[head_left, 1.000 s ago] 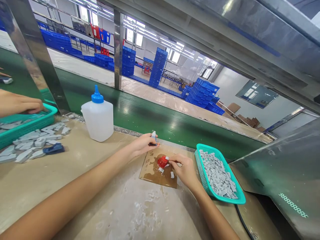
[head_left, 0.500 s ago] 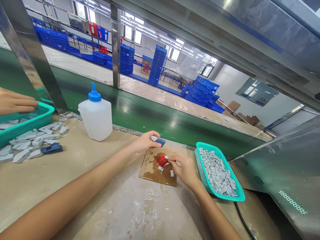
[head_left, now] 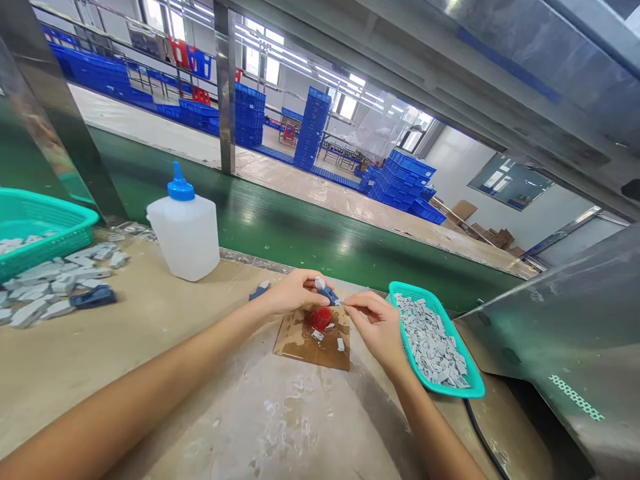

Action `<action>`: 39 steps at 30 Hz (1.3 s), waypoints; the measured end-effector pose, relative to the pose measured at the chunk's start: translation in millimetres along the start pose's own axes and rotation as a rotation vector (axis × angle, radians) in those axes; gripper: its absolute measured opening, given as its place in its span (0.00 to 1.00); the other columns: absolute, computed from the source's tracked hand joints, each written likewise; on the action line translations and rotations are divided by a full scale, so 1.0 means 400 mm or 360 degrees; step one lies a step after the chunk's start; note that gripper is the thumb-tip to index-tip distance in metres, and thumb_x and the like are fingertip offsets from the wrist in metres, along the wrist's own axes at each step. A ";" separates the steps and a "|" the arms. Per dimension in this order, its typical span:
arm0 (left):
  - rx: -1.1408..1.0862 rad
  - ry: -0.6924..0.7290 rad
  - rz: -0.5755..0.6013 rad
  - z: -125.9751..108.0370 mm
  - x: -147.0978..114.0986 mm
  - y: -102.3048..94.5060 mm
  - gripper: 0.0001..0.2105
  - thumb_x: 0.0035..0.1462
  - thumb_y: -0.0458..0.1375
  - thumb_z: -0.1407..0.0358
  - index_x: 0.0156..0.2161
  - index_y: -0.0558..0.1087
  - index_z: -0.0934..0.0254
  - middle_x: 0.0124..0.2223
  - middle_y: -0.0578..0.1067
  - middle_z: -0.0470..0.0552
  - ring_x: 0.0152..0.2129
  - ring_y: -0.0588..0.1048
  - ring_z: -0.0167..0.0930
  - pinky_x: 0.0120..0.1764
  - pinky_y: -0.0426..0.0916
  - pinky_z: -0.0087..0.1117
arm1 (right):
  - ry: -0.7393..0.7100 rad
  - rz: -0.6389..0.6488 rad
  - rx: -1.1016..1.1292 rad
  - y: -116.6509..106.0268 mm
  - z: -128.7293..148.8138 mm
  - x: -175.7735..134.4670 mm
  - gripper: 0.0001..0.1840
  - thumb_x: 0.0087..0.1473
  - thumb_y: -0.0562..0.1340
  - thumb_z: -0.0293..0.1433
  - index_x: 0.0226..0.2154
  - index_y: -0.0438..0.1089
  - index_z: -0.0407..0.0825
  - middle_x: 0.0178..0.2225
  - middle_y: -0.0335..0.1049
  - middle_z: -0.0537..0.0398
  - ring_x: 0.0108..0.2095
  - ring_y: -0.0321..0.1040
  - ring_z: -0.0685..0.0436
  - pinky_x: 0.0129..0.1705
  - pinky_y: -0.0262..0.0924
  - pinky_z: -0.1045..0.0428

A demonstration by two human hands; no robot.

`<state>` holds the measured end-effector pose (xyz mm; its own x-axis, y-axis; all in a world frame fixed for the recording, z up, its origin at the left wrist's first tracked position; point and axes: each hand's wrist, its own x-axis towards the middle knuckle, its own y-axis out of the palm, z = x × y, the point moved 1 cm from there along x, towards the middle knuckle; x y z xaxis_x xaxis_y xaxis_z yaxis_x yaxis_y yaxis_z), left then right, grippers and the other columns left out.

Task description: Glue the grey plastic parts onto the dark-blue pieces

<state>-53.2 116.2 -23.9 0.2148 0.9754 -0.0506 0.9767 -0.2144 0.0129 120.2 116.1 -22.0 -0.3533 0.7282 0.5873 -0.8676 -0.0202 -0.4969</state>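
Note:
My left hand [head_left: 299, 291] is closed on a dark blue plastic part [head_left: 329, 294] with a pale grey end, held above the far edge of a brown board [head_left: 295, 341]. With thumb and forefinger, my right hand [head_left: 377, 323] pinches a small pale grey piece [head_left: 339, 303] at the blue part's right end, seemingly touching it. On the wet-looking board sits a red rounded object [head_left: 321, 318]. Small pale grey pieces [head_left: 341, 345] lie around it. Beyond my left wrist, another blue-and-grey part [head_left: 259, 291] rests on the table, partly hidden.
A green basket [head_left: 477, 385] of small grey pieces stands right. To the left are a white squeeze bottle [head_left: 184, 233] with a blue cap, loose grey parts [head_left: 50, 293], a blue part [head_left: 93, 297] and another green basket [head_left: 60, 243]. A green belt [head_left: 280, 227] runs behind.
My right hand has moved up from the red object to the blue part, carrying the small grey piece. Another person's hand has left the left basket. The second blue-and-grey part has appeared beyond my left wrist.

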 end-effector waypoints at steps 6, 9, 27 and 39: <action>0.0005 0.0018 -0.0072 0.015 0.009 -0.013 0.09 0.36 0.61 0.71 0.29 0.71 0.65 0.30 0.75 0.48 0.31 0.72 0.29 0.37 0.65 0.31 | 0.0060 0.0031 -0.0092 0.009 -0.017 -0.003 0.05 0.46 0.57 0.25 0.25 0.67 0.48 0.25 0.68 0.55 0.27 0.65 0.49 0.29 0.61 0.53; 0.0043 0.0041 -0.0090 0.015 0.013 -0.019 0.10 0.36 0.61 0.70 0.30 0.71 0.65 0.31 0.75 0.48 0.31 0.72 0.29 0.37 0.65 0.31 | 0.0008 0.0067 -0.0201 0.001 -0.026 0.003 0.07 0.47 0.55 0.25 0.28 0.68 0.48 0.27 0.68 0.55 0.28 0.64 0.49 0.31 0.60 0.53; 0.0115 0.0097 -0.0198 0.009 0.019 -0.042 0.12 0.36 0.61 0.67 0.31 0.72 0.66 0.30 0.75 0.50 0.31 0.72 0.31 0.38 0.64 0.34 | 0.0370 0.0568 -0.0918 0.047 -0.087 0.035 0.06 0.42 0.59 0.24 0.19 0.69 0.45 0.23 0.71 0.53 0.25 0.64 0.48 0.28 0.54 0.55; 0.0135 0.0115 -0.0149 0.009 0.019 -0.027 0.10 0.35 0.61 0.69 0.29 0.71 0.65 0.27 0.74 0.47 0.27 0.72 0.28 0.34 0.65 0.31 | 0.0290 0.0101 -0.0747 0.030 -0.046 0.048 0.07 0.43 0.57 0.25 0.19 0.68 0.47 0.20 0.67 0.56 0.22 0.59 0.50 0.24 0.51 0.56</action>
<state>-62.0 125.9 -28.2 0.1251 0.9919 0.0243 0.9897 -0.1230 -0.0728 109.4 142.4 -28.6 -0.2975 0.8440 0.4463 -0.5808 0.2110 -0.7862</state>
